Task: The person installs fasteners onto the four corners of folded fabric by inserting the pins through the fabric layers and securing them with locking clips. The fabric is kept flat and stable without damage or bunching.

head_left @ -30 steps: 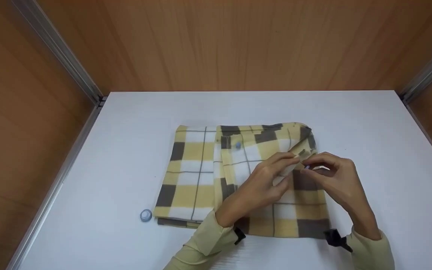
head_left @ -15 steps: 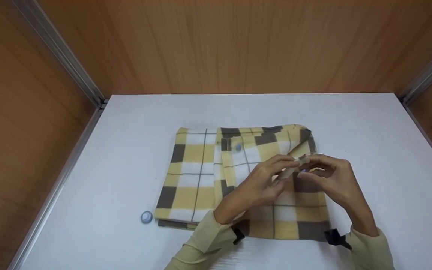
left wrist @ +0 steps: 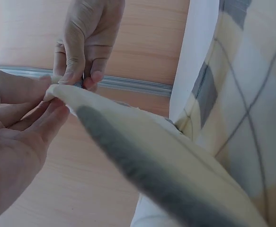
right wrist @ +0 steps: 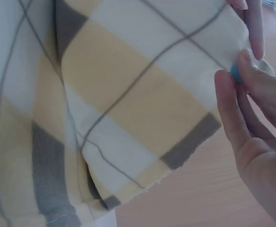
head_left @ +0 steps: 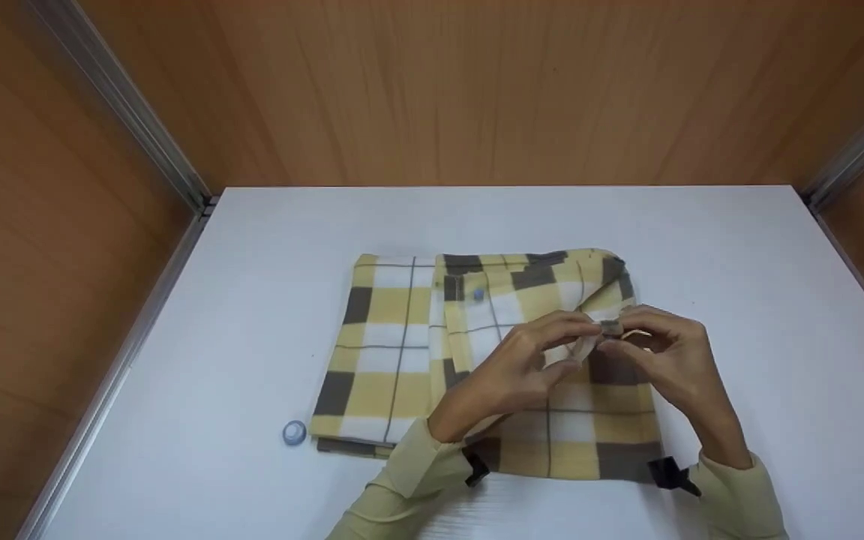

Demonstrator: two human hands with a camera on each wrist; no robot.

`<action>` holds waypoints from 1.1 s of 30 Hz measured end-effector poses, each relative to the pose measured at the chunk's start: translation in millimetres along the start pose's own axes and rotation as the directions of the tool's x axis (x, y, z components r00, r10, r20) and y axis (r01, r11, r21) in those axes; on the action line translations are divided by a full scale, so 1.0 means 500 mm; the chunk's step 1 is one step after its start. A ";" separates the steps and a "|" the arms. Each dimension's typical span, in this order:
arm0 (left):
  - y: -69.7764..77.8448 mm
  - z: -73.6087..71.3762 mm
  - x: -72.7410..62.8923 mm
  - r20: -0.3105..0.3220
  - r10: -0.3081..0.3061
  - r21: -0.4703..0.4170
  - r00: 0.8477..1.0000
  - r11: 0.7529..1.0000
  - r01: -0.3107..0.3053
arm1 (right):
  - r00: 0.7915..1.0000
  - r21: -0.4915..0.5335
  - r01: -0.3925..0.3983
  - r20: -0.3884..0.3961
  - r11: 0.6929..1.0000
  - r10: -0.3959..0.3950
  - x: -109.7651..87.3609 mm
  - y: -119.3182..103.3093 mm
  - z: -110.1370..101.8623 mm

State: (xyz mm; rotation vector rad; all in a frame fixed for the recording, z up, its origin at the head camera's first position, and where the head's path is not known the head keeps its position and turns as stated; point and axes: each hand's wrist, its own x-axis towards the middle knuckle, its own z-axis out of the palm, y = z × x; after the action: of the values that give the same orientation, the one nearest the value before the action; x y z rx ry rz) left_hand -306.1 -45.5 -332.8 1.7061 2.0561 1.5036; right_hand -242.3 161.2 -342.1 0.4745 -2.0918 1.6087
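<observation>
A folded plaid cloth (head_left: 402,341) in yellow, white and dark grey lies in the middle of the table. My left hand (head_left: 511,367) pinches a lifted edge of its top layer, near the right side. Close beside it, my right hand (head_left: 676,360) pinches a small blue button-like piece (right wrist: 235,72) against that same edge. In the head view the fingers hide this piece. Another small blue piece (head_left: 478,294) sits on the cloth's upper part.
A round blue-grey disc (head_left: 294,433) with a paler centre lies left of the cloth. The white table (head_left: 207,315) is bounded by wooden panels (head_left: 432,90) at the back and sides.
The right fingers have shifted slightly at the cloth edge. The blue piece, visible between them earlier in the head view, is now hidden there. The left hand has barely moved.
</observation>
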 end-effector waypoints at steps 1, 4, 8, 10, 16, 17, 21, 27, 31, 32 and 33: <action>-0.001 0.000 0.000 -0.011 0.008 0.016 1.000 1.000 -0.007 | 1.000 0.004 0.024 -0.005 1.000 -0.024 0.002 -0.002 0.002; -0.007 0.001 0.002 -0.066 0.052 0.067 0.996 0.997 -0.048 | 0.995 -0.058 0.096 -0.015 0.994 -0.097 0.010 -0.020 0.010; -0.012 0.002 0.006 -0.118 0.101 0.076 0.988 0.993 -0.092 | 0.990 -0.186 0.136 0.004 0.973 -0.138 0.017 -0.040 0.015; -0.013 0.003 0.007 -0.133 0.104 0.054 0.986 0.994 -0.097 | 0.991 -0.162 0.133 0.018 0.978 -0.132 0.015 -0.031 0.012; -0.012 0.006 0.005 -0.158 0.049 -0.042 0.986 0.998 -0.056 | 0.996 -0.011 0.082 0.030 0.997 -0.082 0.001 0.014 0.002; -0.011 0.006 0.005 -0.158 0.037 -0.051 0.987 0.998 -0.045 | 0.997 0.003 0.078 0.028 0.997 -0.078 0.000 0.016 0.002; -0.009 0.005 0.002 -0.142 -0.020 -0.081 0.990 0.997 0.008 | 0.996 0.070 0.091 0.005 0.993 -0.091 0.000 0.019 0.005; -0.007 0.003 -0.001 -0.103 -0.053 -0.097 0.993 0.994 0.043 | 0.993 0.103 0.115 -0.034 0.988 -0.112 0.001 0.024 0.013; -0.007 0.002 0.000 -0.114 -0.031 -0.092 0.993 0.996 0.021 | 0.992 0.099 0.121 -0.042 0.988 -0.117 0.004 0.018 0.016; -0.007 0.001 0.000 -0.120 -0.024 -0.085 0.992 0.996 0.014 | 0.992 0.093 0.120 -0.044 0.988 -0.116 0.004 0.014 0.017; -0.007 0.001 0.001 -0.125 -0.015 -0.081 0.992 0.997 0.005 | 0.992 0.090 0.119 -0.047 0.989 -0.115 0.005 0.008 0.019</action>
State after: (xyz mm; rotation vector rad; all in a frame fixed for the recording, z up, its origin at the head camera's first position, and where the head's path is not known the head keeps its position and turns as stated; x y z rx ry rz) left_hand -308.7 -44.7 -335.3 1.6085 2.0277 1.7072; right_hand -247.8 153.4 -346.2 0.5786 -1.9286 1.6381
